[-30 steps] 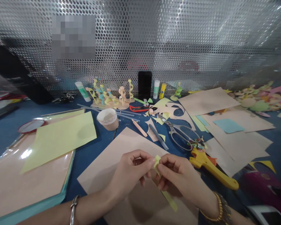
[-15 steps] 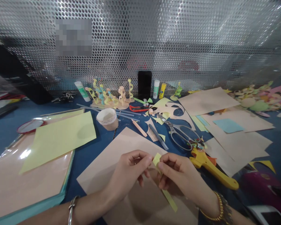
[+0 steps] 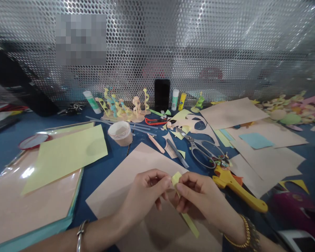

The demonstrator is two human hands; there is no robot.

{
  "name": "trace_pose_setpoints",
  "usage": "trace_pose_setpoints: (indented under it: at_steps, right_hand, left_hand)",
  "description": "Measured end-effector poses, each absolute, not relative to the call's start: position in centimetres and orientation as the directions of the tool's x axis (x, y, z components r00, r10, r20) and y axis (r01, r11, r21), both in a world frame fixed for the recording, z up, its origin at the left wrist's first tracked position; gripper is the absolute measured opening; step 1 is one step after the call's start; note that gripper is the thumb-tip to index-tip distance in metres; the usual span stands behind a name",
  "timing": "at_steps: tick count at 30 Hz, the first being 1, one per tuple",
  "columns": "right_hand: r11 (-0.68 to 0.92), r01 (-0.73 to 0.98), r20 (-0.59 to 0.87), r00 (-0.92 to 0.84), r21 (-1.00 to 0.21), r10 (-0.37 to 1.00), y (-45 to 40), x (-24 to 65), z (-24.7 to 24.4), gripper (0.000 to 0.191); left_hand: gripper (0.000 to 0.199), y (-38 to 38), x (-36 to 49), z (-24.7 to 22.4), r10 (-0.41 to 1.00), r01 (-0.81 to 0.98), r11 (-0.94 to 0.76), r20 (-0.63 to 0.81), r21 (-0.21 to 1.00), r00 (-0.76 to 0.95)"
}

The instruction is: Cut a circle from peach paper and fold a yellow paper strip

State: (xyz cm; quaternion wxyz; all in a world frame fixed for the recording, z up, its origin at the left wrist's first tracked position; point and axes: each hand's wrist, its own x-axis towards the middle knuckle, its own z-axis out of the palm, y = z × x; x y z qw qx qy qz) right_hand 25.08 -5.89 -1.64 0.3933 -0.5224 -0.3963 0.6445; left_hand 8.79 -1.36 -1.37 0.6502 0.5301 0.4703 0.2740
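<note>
A narrow yellow-green paper strip [image 3: 190,224] runs down from my right hand [image 3: 199,194], whose thumb and fingers pinch it near its folded upper end. My left hand [image 3: 148,189] is at the left side of that folded end, thumb and index fingertip pressed together; whether they grip the paper is too small to tell. Both hands are over a large pale pink sheet [image 3: 136,161] lying on the blue table. Beyond them lie a grey-blue pen [image 3: 177,153], a pink stick [image 3: 156,143] and silver scissors [image 3: 199,143].
A paper cup [image 3: 120,133], red cutter [image 3: 156,121], glue sticks [image 3: 175,99] and a phone [image 3: 162,94] stand or lie farther back. Paper curls [image 3: 120,106] stand behind the cup. At right are a yellow glue gun [image 3: 238,189] and paper sheets [image 3: 267,164]; at left, a yellow sheet [image 3: 68,154].
Hardly anything differs. My left fingertips have shifted very slightly, and the folded end of the strip is turned a little between my hands.
</note>
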Motion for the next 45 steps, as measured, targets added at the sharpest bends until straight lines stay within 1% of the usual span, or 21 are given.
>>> trace_pose_setpoints:
  at_steps: [6,13,22,37,41,45]
  right_hand:
    - [-0.376,-0.094,-0.362,-0.138,-0.922,0.922,-5.83,25.03,-1.66,0.033]
    - [-0.38,-0.062,-0.364,-0.179,-0.923,0.914,-5.85,24.94,-1.38,0.031]
    - [-0.397,-0.042,-0.387,-0.151,-0.917,0.91,-5.88,24.78,-1.04,0.037]
    - [-0.412,-0.126,-0.394,-0.147,-0.902,0.907,-5.93,24.73,-1.31,0.037]
    - [-0.394,-0.112,-0.377,-0.146,-0.912,0.915,-5.93,24.73,-1.29,0.036]
    - [-0.387,-0.089,-0.373,-0.136,-0.918,0.918,-5.94,24.76,-1.36,0.036]
  left_hand:
    - [0.017,-1.52,8.83,-1.37,0.842,0.152,0.279,-0.318,0.948,0.435]
    - [0.019,-1.39,8.95,-1.32,0.852,0.102,0.316,-0.329,0.943,0.407]
    - [0.021,-1.5,8.89,-1.23,0.846,0.091,0.32,-0.328,0.943,0.42]
    - [0.016,-1.71,8.82,-1.35,0.848,0.118,0.26,-0.285,0.958,0.446]
    - [0.015,-1.78,8.95,-1.2,0.86,0.135,0.259,-0.292,0.956,0.418]
    - [0.016,-1.79,8.95,-1.17,0.876,0.133,0.227,-0.262,0.965,0.405]
